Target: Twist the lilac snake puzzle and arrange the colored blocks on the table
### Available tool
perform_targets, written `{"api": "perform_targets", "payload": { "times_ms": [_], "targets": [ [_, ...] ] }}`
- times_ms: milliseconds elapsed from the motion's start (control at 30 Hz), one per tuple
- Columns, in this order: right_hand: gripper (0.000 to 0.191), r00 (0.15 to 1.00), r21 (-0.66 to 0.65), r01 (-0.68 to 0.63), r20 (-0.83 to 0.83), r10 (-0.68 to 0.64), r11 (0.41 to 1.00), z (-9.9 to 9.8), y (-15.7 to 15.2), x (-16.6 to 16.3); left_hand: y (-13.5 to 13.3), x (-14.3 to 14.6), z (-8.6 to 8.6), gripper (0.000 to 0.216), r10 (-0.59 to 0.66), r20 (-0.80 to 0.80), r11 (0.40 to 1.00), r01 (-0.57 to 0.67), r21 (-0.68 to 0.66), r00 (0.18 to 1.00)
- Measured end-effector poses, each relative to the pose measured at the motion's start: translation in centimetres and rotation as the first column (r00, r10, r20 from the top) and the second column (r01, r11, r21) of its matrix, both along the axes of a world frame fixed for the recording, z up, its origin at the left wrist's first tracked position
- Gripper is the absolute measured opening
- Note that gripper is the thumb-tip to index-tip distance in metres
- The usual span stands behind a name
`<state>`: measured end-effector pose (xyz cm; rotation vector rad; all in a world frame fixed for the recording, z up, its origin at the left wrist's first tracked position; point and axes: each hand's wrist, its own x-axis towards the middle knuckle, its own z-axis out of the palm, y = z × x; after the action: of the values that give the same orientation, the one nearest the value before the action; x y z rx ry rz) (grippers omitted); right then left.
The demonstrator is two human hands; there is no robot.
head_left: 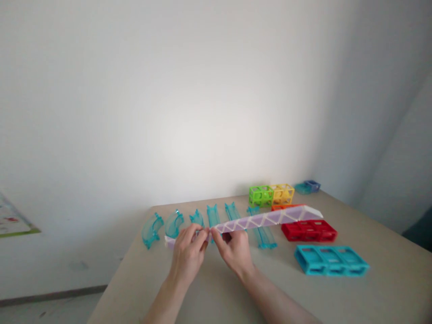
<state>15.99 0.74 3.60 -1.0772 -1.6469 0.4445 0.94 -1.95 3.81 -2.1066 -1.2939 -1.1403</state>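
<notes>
Lilac strip [263,220]; two hands [189,247] [236,252] on it

Smooth, opaque plastic with a soft sheen forms the lilac strip [263,220], while clear, glossy plastic catches highlights along the teal track pieces [265,236]. The turquoise frame [329,264] and red frame [309,231] show smooth moulded plastic, as do the green blocks [261,196] and yellow block [282,194]. The worktop [216,292] looks smooth and matt, the wall [189,112] matt and painted.
</notes>
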Motion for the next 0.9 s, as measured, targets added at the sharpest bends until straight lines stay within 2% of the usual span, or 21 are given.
{"api": "perform_targets", "payload": {
  "times_ms": [133, 233, 300, 367, 433, 500, 600, 700, 833, 900],
  "targets": [
    [0.043, 0.998, 0.052, 0.052, 0.023, -0.053, 0.997, -0.3, 0.1, -0.3, 0.1, 0.8, -0.6, 0.013, 0.138, -0.032, 0.990, -0.138, -0.025, 0.990],
    [0.039, 0.998, 0.080, 0.066, 0.016, -0.068, 0.995, -0.4, 0.2, -0.4, 0.1, 1.2, -0.6, 0.009, 0.167, -0.033, 0.985, -0.168, -0.024, 0.985],
    [0.038, 1.000, 0.051, -0.015, 0.024, 0.014, 0.999, -0.6, 0.2, -0.4, -0.1, 1.1, -0.2, 0.027, 0.100, 0.008, 0.990, -0.099, -0.096, 0.995],
    [0.036, 0.988, 0.009, -0.155, 0.020, 0.155, 0.988, -0.8, 0.3, -0.2, -0.4, 0.8, 0.6, 0.046, -0.053, 0.104, 0.969, 0.076, -0.236, 0.993],
    [0.032, 0.965, -0.006, -0.263, -0.003, 0.263, 0.965, -0.8, 0.4, 0.1, -0.6, 0.4, 1.4, 0.043, -0.209, 0.253, 0.876, 0.296, -0.381, 0.945],
    [0.031, 0.962, 0.007, -0.274, -0.009, 0.274, 0.962, -0.5, 0.7, 0.6, -0.5, 0.2, 2.0, 0.032, -0.259, 0.408, 0.768, 0.443, -0.463, 0.875],
    [0.032, 0.964, -0.031, -0.263, 0.017, 0.264, 0.964, 0.5, 1.2, 1.7, -0.3, -0.1, 2.4, 0.033, -0.167, 0.625, 0.616, 0.575, -0.537, 0.763],
    [0.033, 0.930, -0.108, -0.367, -0.072, 0.361, 0.924, 1.5, 1.5, 2.6, -0.2, 0.0, 2.6, 0.031, -0.093, 0.770, 0.482, 0.705, -0.520, 0.631],
    [0.040, 0.868, -0.190, -0.453, -0.315, 0.383, 0.871, 1.7, 1.0, 2.7, -0.8, 0.8, 2.6, 0.025, -0.120, 0.862, 0.470, 0.793, -0.388, 0.492],
    [0.049, 0.815, -0.303, -0.520, -0.455, 0.358, 0.799, 1.3, 0.6, 2.5, -1.0, 1.2, 2.6, 0.024, -0.134, 0.877, 0.463, 0.812, -0.356, 0.461]
  ]
}}
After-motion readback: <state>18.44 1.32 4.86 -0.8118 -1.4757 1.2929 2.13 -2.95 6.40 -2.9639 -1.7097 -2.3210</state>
